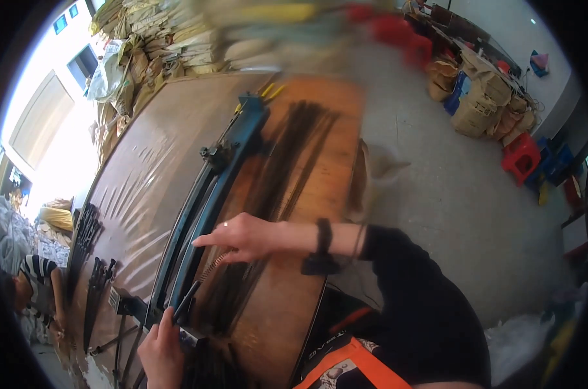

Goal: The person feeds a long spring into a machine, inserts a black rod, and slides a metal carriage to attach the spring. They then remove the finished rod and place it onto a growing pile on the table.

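Note:
A long blue metal bench tool (224,175) with dark rails runs lengthwise along the table, and a dark clamp-like block (216,155) sits partway up it. My right hand (245,235) reaches across its right side, index finger stretched to the blue rail and thumb apart below. A thin coiled spring (211,267) runs from beside that thumb toward a black handle (189,297). At the tool's near end, my left hand (161,353) is closed at the handle's lower end; its fingers are partly hidden. Blurred dark thin strips (274,175) lie right of the tool.
Plastic film covers the left part of the wooden table (326,162); bundles of black strips (96,292) lie there. A person in a striped top (38,272) is at the left edge. Stacked sacks (177,39) stand behind; a red stool (520,159) is at right.

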### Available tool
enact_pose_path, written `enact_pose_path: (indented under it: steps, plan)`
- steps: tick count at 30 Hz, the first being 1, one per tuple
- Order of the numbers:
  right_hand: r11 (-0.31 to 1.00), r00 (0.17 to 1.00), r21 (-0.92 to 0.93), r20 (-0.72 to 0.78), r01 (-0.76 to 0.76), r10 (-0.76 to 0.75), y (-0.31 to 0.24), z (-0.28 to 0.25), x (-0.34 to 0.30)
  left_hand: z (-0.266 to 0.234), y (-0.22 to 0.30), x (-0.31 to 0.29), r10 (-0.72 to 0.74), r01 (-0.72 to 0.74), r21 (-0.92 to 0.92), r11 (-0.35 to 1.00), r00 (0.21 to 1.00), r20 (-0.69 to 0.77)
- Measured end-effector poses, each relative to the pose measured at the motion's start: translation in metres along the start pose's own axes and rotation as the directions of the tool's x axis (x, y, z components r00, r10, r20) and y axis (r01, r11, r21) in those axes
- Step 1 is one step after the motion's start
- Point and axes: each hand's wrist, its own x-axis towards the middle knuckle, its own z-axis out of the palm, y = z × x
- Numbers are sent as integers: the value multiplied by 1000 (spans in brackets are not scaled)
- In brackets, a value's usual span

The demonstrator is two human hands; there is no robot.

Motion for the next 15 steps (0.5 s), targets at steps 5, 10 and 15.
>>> enact_pose_path:
  steps: [5, 10, 15]
  plan:
    - [996, 984, -75, 167, -46, 58, 46, -14, 18, -2, 2, 36, -37, 37, 0, 999, 992, -123]
    - [983, 995, -161, 44, -86, 94, 89, -28, 2, 0, 13, 55, -49, 55, -123, 991, 997, 51]
    - [990, 988, -27, 78, 138, -135, 56, -13, 21, -4, 7, 47, -61, 61, -60, 996, 998, 3]
